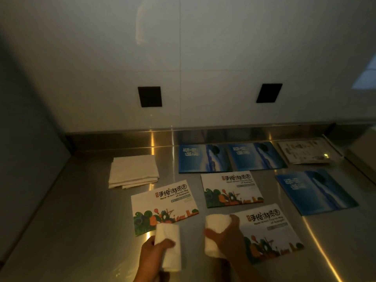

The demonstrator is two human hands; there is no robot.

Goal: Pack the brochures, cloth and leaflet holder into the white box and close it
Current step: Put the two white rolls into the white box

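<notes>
My left hand (150, 255) grips one white cloth roll (168, 237) above the steel counter (81, 200), overlapping the left map brochure (162, 206). My right hand (227, 239) grips a second cloth roll (217, 220) beside it. Both rolls run long-axis near-to-far, so I wrap the fingers firmly to prevent unrolling during transfer.

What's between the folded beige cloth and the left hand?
In the head view, one white hand-drawn tourist-map brochure lies flat on the steel counter between the folded beige cloth and the left hand, which grips a white rolled cloth.
</notes>
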